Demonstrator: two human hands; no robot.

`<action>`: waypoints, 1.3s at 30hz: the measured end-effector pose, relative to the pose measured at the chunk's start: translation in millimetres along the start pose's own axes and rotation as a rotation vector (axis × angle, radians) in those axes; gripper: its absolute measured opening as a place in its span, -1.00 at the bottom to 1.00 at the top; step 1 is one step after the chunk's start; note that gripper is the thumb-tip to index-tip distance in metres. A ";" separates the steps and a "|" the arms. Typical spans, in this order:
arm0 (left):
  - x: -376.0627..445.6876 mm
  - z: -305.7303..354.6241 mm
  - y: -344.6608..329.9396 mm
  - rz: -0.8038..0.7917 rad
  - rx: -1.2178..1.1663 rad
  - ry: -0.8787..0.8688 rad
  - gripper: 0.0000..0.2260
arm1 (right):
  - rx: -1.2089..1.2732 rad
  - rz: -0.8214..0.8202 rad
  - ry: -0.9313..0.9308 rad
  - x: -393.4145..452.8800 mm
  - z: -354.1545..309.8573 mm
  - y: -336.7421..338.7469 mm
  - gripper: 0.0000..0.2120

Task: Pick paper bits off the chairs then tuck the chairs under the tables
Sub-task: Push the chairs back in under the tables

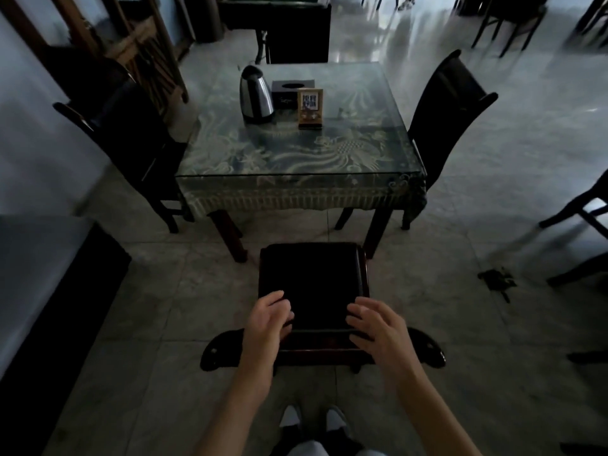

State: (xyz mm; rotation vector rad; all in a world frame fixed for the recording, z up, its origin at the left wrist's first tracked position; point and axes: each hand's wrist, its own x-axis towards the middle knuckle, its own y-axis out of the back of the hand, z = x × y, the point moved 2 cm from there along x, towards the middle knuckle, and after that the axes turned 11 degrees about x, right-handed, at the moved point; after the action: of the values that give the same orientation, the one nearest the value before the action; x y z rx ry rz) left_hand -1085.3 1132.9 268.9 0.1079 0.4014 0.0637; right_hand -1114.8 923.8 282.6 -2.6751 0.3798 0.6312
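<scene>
A dark wooden chair point(312, 274) stands in front of me, its black seat facing the glass-topped table point(296, 166) and its curved backrest top closest to me. The seat's front edge is just short of the table's near legs. My left hand point(268, 319) and my right hand point(375, 327) hover over the backrest top with fingers loosely curved, holding nothing; I cannot tell whether they touch the chair. No paper bits show on the seat.
Two more dark chairs point(125, 139) point(441, 126) stand at the table's left and right sides. A kettle point(255, 95), a tissue box point(291, 93) and a small sign point(310, 106) sit on the table. A dark debris patch point(496, 279) lies on the floor at right.
</scene>
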 end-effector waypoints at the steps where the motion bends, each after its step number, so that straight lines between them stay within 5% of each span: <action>1: -6.6 -9.9 1.6 0.026 -0.149 0.098 -0.69 | 0.123 0.030 -0.090 -5.6 10.7 2.6 -0.80; 6: -39.5 -49.2 -1.1 0.062 -0.658 0.589 -0.73 | 0.542 0.121 -0.550 -31.8 61.9 16.1 -0.70; 10: -54.2 -70.5 -16.8 0.067 -0.785 0.756 -0.68 | 0.636 0.206 -0.583 -34.0 87.1 25.5 -0.73; 18: -25.6 -78.7 -18.9 0.074 -0.859 0.703 -0.59 | 0.844 0.247 -0.499 0.6 88.3 9.4 -0.57; 27: 0.0 -84.0 -15.1 0.122 -0.803 0.647 -0.62 | 0.864 0.342 -0.408 16.7 91.6 0.3 -0.64; 35: 5.1 -95.0 -12.7 0.186 -0.719 0.686 -0.65 | 0.835 0.387 -0.422 25.4 92.4 7.0 -0.89; 39: 6.9 -98.5 -11.1 0.200 -0.719 0.688 -0.61 | 0.833 0.378 -0.418 24.1 91.0 6.5 -0.81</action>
State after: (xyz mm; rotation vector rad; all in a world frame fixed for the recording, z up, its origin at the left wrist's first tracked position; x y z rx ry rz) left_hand -1117.2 1131.6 174.8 -0.6024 1.0289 0.4443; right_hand -1130.3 950.8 193.5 -1.6479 0.8187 0.8734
